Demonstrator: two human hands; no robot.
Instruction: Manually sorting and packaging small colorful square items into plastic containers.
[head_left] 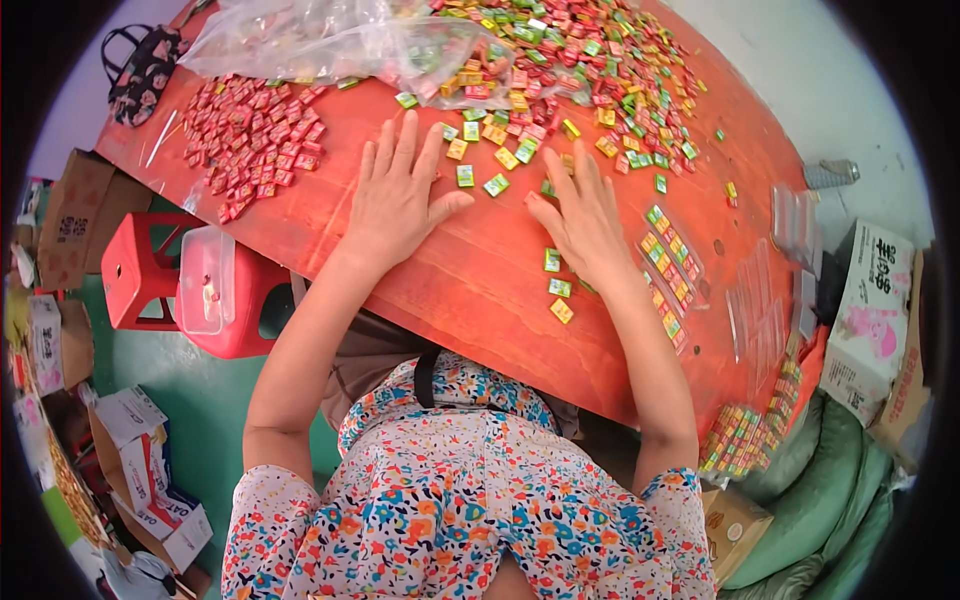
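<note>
My left hand lies over the red table with its fingers stretched and spread, holding nothing I can see. To its right, my right hand is also open, fingers extended. A small green packet shows beside its thumb and index finger; whether they touch it I cannot tell. Between the hands lie a few loose little packets in green and yellow. Others sit below my right hand. Farther off spreads a large heap of red, green and yellow packets. A separate pile of red packets lies left of my left hand.
Clear plastic bags cover the far left of the table. Filled clear trays lie right of my right hand, with empty trays beyond. Stacked packets stand at the right edge. Red stools and cartons are left.
</note>
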